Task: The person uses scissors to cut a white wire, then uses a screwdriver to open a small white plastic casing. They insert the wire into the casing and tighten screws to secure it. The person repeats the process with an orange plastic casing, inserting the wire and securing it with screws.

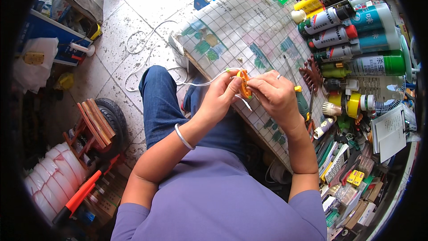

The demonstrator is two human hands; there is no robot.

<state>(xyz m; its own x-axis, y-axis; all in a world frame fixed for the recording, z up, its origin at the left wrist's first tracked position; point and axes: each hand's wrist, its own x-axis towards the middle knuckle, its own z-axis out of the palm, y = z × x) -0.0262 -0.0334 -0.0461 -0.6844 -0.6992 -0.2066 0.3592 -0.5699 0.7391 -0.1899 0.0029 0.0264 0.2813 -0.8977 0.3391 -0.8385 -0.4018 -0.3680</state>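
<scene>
My left hand (221, 94) and my right hand (273, 93) meet over the table edge, both pinching a small orange plug-like part (244, 85). A thin white cable (151, 60) runs from the part past my left hand and coils on the floor tiles. Short white wire ends stick out below the part. A silver bangle circles my left wrist and a ring sits on a right finger. A green-handled screwdriver (302, 102) lies on the table just right of my right hand.
The table carries a grid-patterned cloth with plant prints (249, 31). Several spray cans and bottles (352, 31) crowd its far right, small tools and boxes (352, 169) the near right. A tyre and wooden rack (100, 125) and a white bundle (55, 174) stand on the floor at left.
</scene>
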